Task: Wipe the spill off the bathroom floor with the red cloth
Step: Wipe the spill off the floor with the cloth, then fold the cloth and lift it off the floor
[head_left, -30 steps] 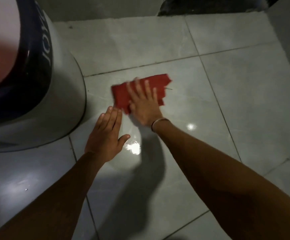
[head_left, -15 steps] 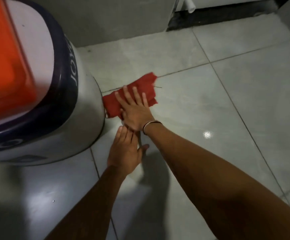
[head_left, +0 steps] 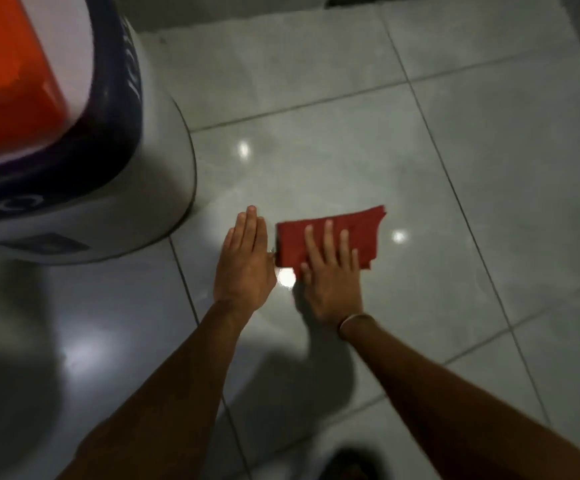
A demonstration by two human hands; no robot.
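A folded red cloth [head_left: 361,233] lies flat on the grey tiled floor [head_left: 316,98]. My right hand [head_left: 330,275] presses down on the cloth's near half, palm flat and fingers spread. My left hand [head_left: 245,261] rests flat on the bare tile just left of the cloth, fingers together, holding nothing. The tile around both hands is glossy with bright reflections; I cannot make out a distinct spill.
A large white and dark-blue rounded fixture [head_left: 143,188] with an orange top [head_left: 8,74] fills the upper left, its base close to my left hand. Dark grout lines cross the floor. A wall base runs along the top edge. A dark shape [head_left: 347,462] sits at the bottom edge.
My right hand has slid the cloth away from the base of the fixture, to the right and toward me. My left hand now lies beside the cloth instead of behind the right hand.
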